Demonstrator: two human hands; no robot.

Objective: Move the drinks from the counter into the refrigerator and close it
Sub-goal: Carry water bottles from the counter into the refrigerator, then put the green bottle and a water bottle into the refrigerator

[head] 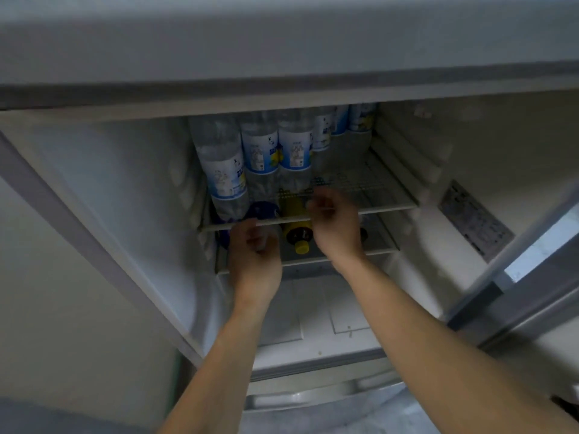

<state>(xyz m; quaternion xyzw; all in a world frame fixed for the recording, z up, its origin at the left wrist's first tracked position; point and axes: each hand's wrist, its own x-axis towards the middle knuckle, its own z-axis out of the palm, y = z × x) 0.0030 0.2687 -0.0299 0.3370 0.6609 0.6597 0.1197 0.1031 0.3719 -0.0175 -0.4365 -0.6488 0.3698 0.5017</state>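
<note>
Both hands reach into the open fridge: the left hand curls on something blurred, the right hand pinches the upper shelf edge. Bottles already stand behind; closing remains.

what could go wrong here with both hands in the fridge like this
1. The clear bottles stand packed on the wire shelf; the right hand is at its front edge, and a jolt might tip them.
2. The yellow-capped bottle lies on its side on the lower shelf, between both hands; a nudge from the left hand could roll it forward and out.
3. The fridge door is open, letting cold escape.
</note>
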